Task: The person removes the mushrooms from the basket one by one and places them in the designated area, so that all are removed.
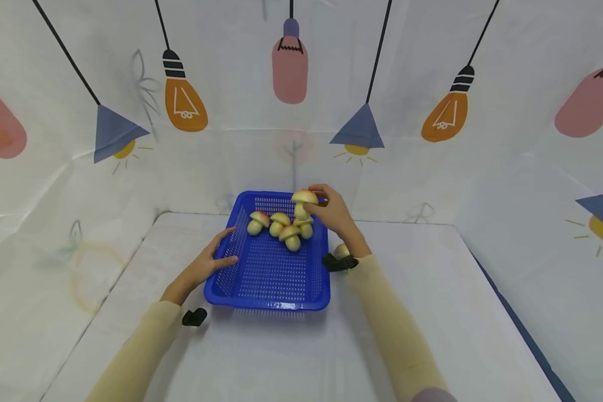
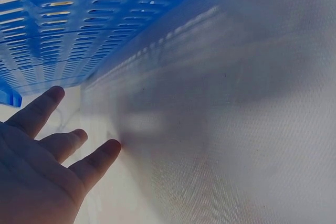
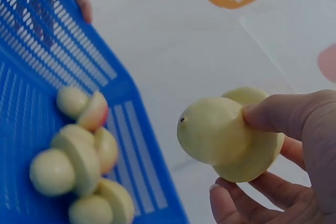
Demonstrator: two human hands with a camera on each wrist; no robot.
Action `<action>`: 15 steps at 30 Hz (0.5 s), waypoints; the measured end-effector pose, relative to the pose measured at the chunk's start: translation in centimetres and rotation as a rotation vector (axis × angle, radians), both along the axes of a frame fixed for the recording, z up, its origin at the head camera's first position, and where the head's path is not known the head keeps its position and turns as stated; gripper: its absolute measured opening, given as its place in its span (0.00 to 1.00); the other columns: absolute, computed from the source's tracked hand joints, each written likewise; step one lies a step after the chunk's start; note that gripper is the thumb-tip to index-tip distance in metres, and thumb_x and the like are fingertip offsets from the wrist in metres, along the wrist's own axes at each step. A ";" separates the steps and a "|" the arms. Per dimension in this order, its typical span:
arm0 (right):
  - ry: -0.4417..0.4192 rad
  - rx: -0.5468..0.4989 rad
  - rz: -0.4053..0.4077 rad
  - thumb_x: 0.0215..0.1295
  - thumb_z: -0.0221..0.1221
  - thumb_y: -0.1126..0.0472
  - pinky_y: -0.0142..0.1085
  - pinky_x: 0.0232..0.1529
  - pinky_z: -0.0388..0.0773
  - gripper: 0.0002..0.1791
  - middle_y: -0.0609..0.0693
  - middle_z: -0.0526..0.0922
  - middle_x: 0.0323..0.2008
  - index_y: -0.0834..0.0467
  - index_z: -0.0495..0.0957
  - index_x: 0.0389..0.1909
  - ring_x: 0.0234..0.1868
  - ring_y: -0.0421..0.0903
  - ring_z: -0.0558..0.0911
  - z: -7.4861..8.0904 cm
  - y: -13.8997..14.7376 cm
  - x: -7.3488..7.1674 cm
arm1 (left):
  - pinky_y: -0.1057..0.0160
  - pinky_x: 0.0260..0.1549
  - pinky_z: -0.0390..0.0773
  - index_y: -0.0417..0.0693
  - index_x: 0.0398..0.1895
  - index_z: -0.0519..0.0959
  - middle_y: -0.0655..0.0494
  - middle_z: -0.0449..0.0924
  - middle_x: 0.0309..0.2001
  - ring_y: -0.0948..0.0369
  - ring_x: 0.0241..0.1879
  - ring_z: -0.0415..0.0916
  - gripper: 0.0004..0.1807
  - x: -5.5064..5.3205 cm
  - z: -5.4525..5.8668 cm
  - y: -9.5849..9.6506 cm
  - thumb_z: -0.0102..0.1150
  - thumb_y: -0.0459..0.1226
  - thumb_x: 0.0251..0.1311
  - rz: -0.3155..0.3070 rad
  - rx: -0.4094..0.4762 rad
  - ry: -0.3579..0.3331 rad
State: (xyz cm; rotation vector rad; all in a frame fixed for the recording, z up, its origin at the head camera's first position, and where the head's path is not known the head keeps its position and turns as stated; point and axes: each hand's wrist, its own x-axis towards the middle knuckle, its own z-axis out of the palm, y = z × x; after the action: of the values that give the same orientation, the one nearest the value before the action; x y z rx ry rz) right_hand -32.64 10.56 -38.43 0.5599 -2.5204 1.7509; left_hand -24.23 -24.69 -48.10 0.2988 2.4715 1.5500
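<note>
A blue plastic basket (image 1: 271, 306) with slotted walls stands on the white table. My left hand (image 1: 208, 262) rests at its left rim, thumb reaching over the edge; in the left wrist view the fingers (image 2: 97, 163) are straight and spread beside the slotted wall. Over the basket's far right corner, my right hand (image 1: 334, 212) pinches a toy mushroom (image 1: 304, 197) with a yellowish cap and pale stem. In the right wrist view, thumb and fingers grip this mushroom (image 3: 210, 129) by its cap, stem end facing the camera. Several similar mushrooms (image 1: 290, 237) lie in the basket's far half.
Another mushroom (image 1: 341, 251) sits on the table right of the basket, partly hidden behind my right wrist. Dark wrist devices (image 1: 195, 317) show near both wrists. Behind the table (image 1: 407, 279) hangs a pale sheet (image 1: 231, 151) printed with lamps and bulbs.
</note>
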 end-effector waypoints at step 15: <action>-0.005 0.105 -0.110 0.69 0.65 0.57 0.51 0.56 0.80 0.31 0.66 0.74 0.68 0.60 0.70 0.71 0.61 0.65 0.80 -0.8 9.0 0.2 | 0.28 0.68 0.60 0.64 0.84 0.44 0.34 0.43 0.82 0.32 0.74 0.57 0.45 -0.1 0.0 0.0 0.57 0.43 0.71 0.002 -0.005 0.008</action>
State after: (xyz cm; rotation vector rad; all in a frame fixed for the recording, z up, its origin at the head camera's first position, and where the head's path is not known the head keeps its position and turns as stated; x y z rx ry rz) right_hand -32.45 19.59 -39.22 0.4116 -2.6046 1.5934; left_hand -24.30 -24.69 -48.14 0.3029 2.4820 1.5463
